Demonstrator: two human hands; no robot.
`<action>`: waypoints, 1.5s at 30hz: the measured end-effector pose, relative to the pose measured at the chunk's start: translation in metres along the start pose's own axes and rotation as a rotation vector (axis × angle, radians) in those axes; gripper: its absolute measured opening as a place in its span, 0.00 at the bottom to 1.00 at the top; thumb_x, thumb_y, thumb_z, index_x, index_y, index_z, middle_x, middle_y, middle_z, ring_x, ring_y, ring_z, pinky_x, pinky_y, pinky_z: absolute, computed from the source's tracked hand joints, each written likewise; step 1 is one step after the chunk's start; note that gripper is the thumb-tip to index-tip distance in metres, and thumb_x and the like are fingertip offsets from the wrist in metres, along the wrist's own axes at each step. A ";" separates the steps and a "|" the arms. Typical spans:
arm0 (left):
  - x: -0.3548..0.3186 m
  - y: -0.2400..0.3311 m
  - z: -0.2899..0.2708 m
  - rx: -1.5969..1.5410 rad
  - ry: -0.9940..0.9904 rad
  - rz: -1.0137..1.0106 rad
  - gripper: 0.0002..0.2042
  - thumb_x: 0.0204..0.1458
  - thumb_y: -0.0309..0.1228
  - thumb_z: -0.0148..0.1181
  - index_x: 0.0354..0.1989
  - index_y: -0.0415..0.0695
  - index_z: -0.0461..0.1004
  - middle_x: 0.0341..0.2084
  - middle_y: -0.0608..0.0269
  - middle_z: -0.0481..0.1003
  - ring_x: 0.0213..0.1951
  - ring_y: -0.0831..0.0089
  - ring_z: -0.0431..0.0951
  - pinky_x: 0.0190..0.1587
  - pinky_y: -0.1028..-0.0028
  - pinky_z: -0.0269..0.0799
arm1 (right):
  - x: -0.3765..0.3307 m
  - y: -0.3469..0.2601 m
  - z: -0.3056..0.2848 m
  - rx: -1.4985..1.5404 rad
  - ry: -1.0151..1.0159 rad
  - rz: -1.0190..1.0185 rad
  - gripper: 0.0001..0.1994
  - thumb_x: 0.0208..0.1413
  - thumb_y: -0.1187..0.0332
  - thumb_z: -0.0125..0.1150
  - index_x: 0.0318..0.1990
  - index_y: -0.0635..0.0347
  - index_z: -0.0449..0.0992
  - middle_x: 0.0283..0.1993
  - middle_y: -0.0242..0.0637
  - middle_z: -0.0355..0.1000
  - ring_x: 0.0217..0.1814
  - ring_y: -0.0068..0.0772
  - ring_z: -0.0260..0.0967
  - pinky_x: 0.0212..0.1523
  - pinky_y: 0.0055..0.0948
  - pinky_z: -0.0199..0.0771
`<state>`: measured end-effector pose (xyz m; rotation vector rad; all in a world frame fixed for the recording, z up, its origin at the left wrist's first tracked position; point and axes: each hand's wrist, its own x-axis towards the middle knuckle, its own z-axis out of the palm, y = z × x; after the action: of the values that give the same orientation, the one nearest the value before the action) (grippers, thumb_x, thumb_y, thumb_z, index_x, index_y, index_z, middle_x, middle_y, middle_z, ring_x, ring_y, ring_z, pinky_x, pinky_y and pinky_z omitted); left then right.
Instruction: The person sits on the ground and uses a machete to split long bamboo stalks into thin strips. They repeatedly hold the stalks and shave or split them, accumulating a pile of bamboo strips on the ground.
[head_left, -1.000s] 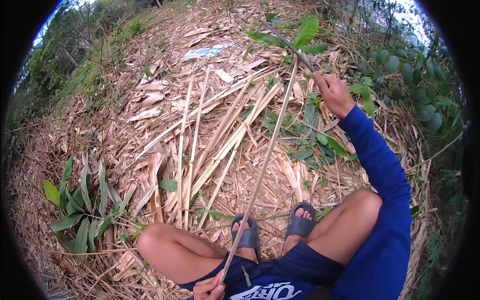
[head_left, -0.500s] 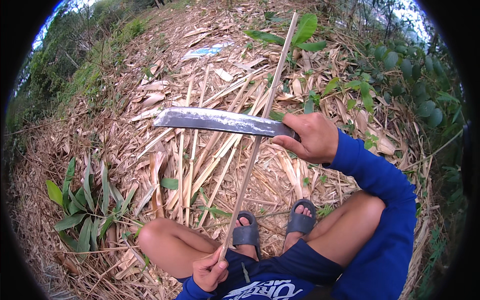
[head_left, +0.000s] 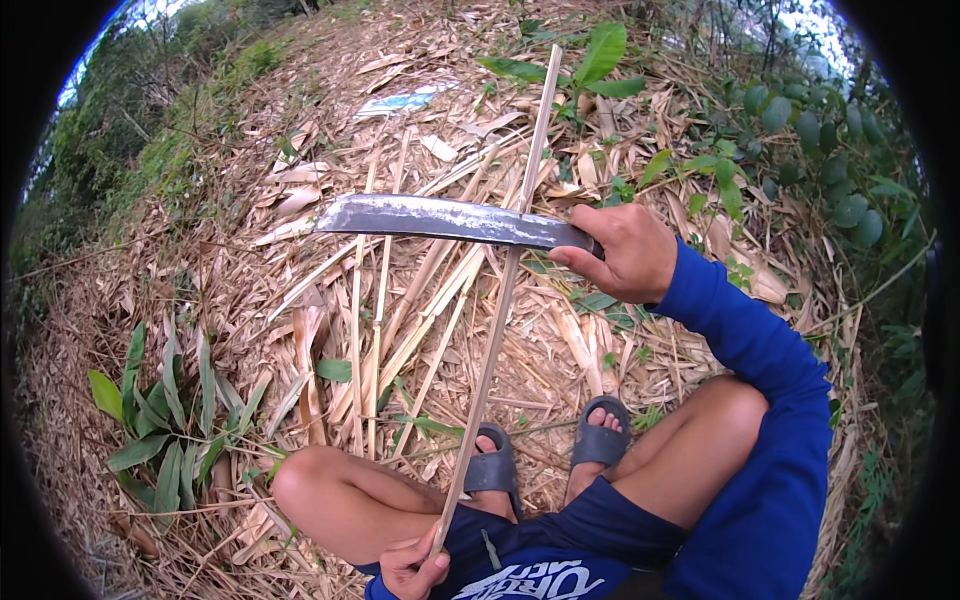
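Note:
My right hand point(head_left: 628, 252) is closed round the handle of a machete point(head_left: 440, 219), whose broad, worn dark blade points to the left. The blade lies across a long, thin bamboo strip point(head_left: 484, 385) and hides a short stretch of it. Down by my lap, my left hand point(head_left: 415, 566) grips the strip's near end. From there the strip slants up and away to the right, its far end beside a green leafy plant point(head_left: 603, 52). Most of the machete's handle is hidden in my right hand.
Several split bamboo strips point(head_left: 382, 320) lie on the ground beyond my feet, over dry bamboo litter point(head_left: 230, 285). My sandalled feet point(head_left: 600, 432) stand close in front. A leafy clump point(head_left: 165, 430) grows at left, bushes point(head_left: 850, 190) at right. A blue-and-white scrap point(head_left: 403, 100) lies farther off.
The machete and my right hand have shifted slightly up and away along the strip. The strip's far end has swung a little left and lower. My left hand still grips the near end.

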<state>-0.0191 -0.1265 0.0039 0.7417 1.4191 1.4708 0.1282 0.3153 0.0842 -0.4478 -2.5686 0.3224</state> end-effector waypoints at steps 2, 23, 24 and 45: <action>-0.002 0.002 -0.002 -0.025 -0.003 -0.036 0.21 0.56 0.19 0.56 0.60 0.33 0.67 0.19 0.62 0.68 0.15 0.81 0.61 0.16 0.79 0.56 | 0.001 0.004 0.002 0.000 -0.009 0.000 0.25 0.60 0.45 0.54 0.26 0.62 0.69 0.20 0.48 0.69 0.23 0.54 0.70 0.26 0.47 0.71; -0.061 -0.006 -0.031 0.224 0.069 -0.249 0.16 0.55 0.22 0.60 0.52 0.31 0.74 0.21 0.64 0.71 0.19 0.83 0.65 0.22 0.80 0.62 | 0.009 0.104 0.001 -0.030 0.108 0.369 0.29 0.63 0.44 0.49 0.31 0.66 0.78 0.19 0.51 0.68 0.21 0.51 0.68 0.27 0.44 0.66; -0.074 -0.011 -0.040 0.282 0.088 -0.331 0.14 0.54 0.24 0.62 0.49 0.32 0.76 0.22 0.65 0.73 0.21 0.83 0.68 0.24 0.80 0.64 | 0.005 0.139 -0.008 -0.078 0.213 0.435 0.31 0.63 0.42 0.47 0.34 0.68 0.80 0.20 0.51 0.69 0.22 0.48 0.68 0.27 0.42 0.65; -0.037 -0.033 -0.027 0.266 -0.297 -0.247 0.20 0.58 0.23 0.56 0.60 0.39 0.69 0.35 0.51 0.77 0.35 0.72 0.78 0.42 0.73 0.74 | -0.004 -0.001 0.012 1.388 0.177 0.568 0.09 0.54 0.69 0.66 0.34 0.61 0.71 0.15 0.27 0.62 0.11 0.19 0.59 0.12 0.22 0.59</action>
<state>-0.0228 -0.1742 -0.0254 0.8743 1.4304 0.9502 0.1250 0.3111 0.0725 -0.5563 -1.4383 1.9163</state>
